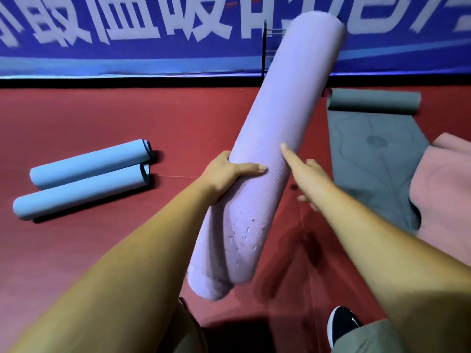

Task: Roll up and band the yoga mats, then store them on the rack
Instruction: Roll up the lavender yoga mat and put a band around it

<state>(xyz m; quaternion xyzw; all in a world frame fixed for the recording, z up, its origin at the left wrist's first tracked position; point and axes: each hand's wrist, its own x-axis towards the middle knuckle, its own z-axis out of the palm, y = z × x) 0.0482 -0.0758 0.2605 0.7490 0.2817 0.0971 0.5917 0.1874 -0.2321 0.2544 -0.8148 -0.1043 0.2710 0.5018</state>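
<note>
A rolled purple yoga mat (270, 118) is held up off the red floor, slanting from lower left to upper right. My left hand (229, 171) grips it from the left at its middle, thumb lying across the front. My right hand (303, 171) is beside the roll with the forefinger straight and its tip touching the mat; the other fingers curl loosely and hold nothing. No band shows on the roll. The thin black rack (265, 47) stands against the back wall, partly hidden behind the mat's top end.
Two rolled blue mats (84, 179) lie side by side on the floor at left. A grey mat (374, 149), half unrolled, lies at right, with a pink mat (446, 200) overlapping its right edge. A blue banner (127, 47) covers the back wall. My black shoe (341, 324) is at the bottom.
</note>
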